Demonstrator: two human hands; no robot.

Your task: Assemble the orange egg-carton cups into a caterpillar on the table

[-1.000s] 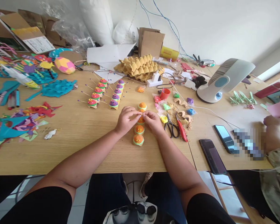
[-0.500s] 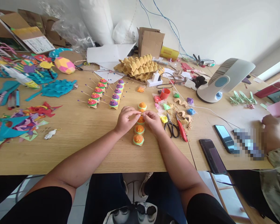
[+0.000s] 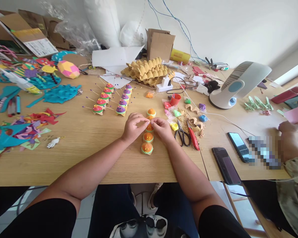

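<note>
A row of orange clay domes on an egg-carton strip (image 3: 147, 147) stands in front of me, with pale green bands and small yellow faces on the nearer domes. Over its middle, my left hand (image 3: 136, 127) and my right hand (image 3: 162, 128) meet fingertip to fingertip. Thumb and forefinger are pinched on each hand; whatever they hold is too small to name. My fingers partly cover the domes beneath. Just right of my right hand lie a yellow clay lump (image 3: 174, 126), black-handled scissors (image 3: 182, 136) and a red utility knife (image 3: 193, 137).
Two finished-looking strips, one red-and-green (image 3: 101, 102) and one purple (image 3: 122, 105), stand further back with pins sticking out. Egg trays (image 3: 146, 71), a white fan (image 3: 238, 86) and a phone (image 3: 225, 165) surround the workspace. Another person's hand (image 3: 291, 129) is at right.
</note>
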